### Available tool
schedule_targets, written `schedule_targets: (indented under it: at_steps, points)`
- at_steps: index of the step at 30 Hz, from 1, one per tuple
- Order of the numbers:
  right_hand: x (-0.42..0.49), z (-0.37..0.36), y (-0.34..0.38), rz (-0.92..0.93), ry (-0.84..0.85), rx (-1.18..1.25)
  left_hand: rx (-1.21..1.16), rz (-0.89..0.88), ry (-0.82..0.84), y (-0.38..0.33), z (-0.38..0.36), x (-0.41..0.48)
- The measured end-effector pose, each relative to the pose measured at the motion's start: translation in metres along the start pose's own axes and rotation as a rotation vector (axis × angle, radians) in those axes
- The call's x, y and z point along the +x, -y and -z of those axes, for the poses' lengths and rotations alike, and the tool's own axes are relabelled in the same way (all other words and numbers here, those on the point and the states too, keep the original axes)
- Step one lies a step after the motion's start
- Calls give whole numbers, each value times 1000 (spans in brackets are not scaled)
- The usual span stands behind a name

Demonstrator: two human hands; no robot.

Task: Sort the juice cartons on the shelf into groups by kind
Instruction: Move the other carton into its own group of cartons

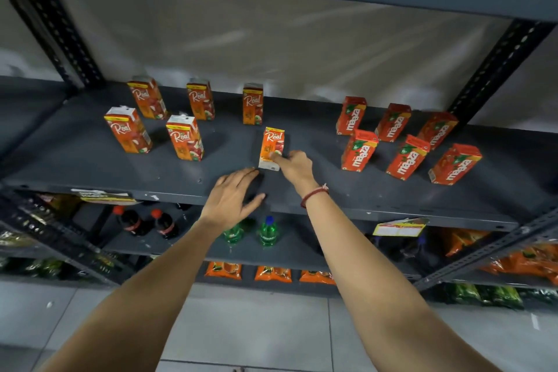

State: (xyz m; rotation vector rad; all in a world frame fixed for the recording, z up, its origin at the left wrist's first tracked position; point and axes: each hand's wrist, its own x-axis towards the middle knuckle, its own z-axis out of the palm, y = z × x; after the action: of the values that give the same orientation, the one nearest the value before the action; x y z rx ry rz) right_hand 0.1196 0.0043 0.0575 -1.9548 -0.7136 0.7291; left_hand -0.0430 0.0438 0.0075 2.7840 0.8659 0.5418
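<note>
Right hand (297, 167) grips the lower part of 1 upright orange-and-white "Real" juice carton (271, 148), thumb on its front, standing mid-front on the dark grey metal shelf (90, 166). Left hand (234, 198) lies flat on the shelf edge just beside it, fingers spread and loose, holding nothing. 5 more orange "Real" cartons (184, 137) stand left; 6 red-orange "Maaza" cartons (359, 150) grouped right, well apart.
</note>
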Motion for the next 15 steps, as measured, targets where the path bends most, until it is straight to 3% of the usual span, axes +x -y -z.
schedule_targets:
  at_steps: [5,15]
  points:
    - [16,-20,11,-137,-7,-6,27,118,30,31,4,3]
    - [25,-27,19,-247,232,-25,167,116,79,36,-3,0]
